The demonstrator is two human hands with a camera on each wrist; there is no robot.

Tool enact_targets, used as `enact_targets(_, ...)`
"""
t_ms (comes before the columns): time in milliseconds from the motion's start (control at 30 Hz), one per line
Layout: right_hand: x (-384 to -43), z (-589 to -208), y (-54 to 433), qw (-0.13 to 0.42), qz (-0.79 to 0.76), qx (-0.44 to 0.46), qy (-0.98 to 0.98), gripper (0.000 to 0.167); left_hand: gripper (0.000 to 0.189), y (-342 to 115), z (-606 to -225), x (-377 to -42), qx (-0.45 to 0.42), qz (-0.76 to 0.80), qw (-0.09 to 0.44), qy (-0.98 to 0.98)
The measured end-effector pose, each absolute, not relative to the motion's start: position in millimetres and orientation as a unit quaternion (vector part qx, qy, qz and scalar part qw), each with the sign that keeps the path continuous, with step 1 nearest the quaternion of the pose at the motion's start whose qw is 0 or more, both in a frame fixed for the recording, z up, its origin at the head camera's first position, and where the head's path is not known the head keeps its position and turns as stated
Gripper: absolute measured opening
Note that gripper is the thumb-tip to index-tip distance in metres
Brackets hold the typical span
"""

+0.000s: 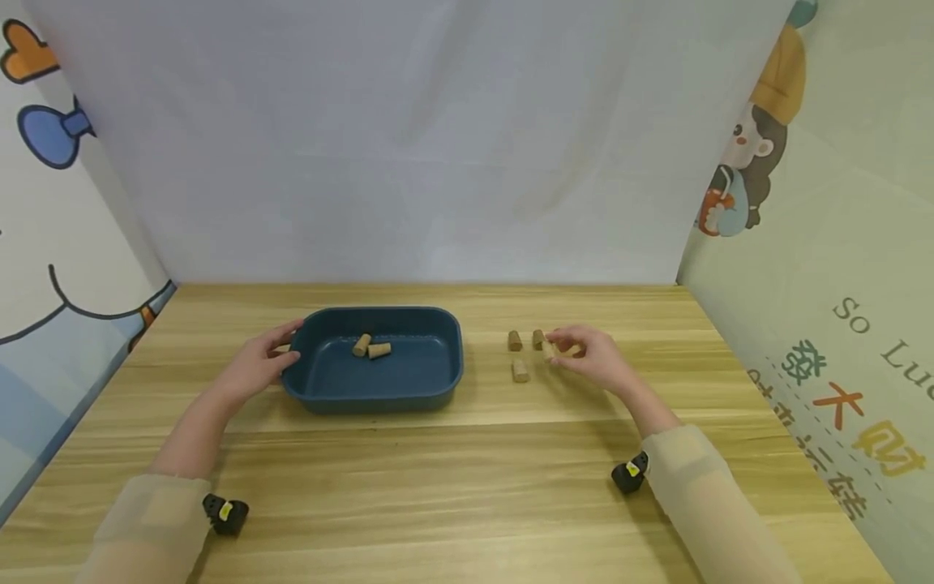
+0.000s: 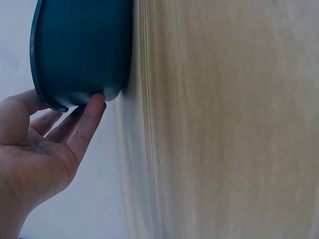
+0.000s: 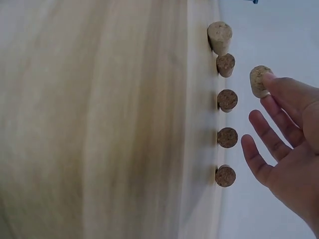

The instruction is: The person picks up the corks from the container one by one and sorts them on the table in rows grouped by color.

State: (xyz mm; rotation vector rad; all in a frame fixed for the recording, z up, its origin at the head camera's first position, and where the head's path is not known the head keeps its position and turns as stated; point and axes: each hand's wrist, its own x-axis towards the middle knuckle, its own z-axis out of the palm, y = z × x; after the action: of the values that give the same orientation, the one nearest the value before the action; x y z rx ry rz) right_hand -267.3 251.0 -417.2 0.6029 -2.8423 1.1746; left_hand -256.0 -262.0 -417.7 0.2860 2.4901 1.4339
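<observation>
A dark blue rectangular basin (image 1: 372,404) stands on the table, with two cork stoppers (image 1: 379,350) lying inside. At its left end my left hand (image 1: 255,365) holds the rim, and the left wrist view shows fingertips against the outer wall of the basin (image 2: 82,45). To the right of the basin my right hand (image 1: 594,357) pinches a cork stopper (image 3: 259,81) between thumb and forefinger, raised off the table; the other fingers are loosely bent. Several more cork stoppers (image 3: 228,100) stand upright on the table beside that hand, some partly hidden by it in the head view.
The wooden table (image 1: 438,495) ends at a pale cloth backdrop (image 1: 409,162). Printed panels flank it, one with cartoon shapes on the left and one with lettering (image 1: 839,405) on the right. Small black devices (image 1: 629,473) sit at both wrists.
</observation>
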Motion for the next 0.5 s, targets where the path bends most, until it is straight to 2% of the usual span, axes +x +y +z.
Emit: enact_targets(500, -270.6, -423.4, 252.7, -0.069, 0.338, 0.179, -0.922, 0.035, 0.062, -262.3, -416.8, -254.9, 0.090, 0.477, 0.132, 0.864)
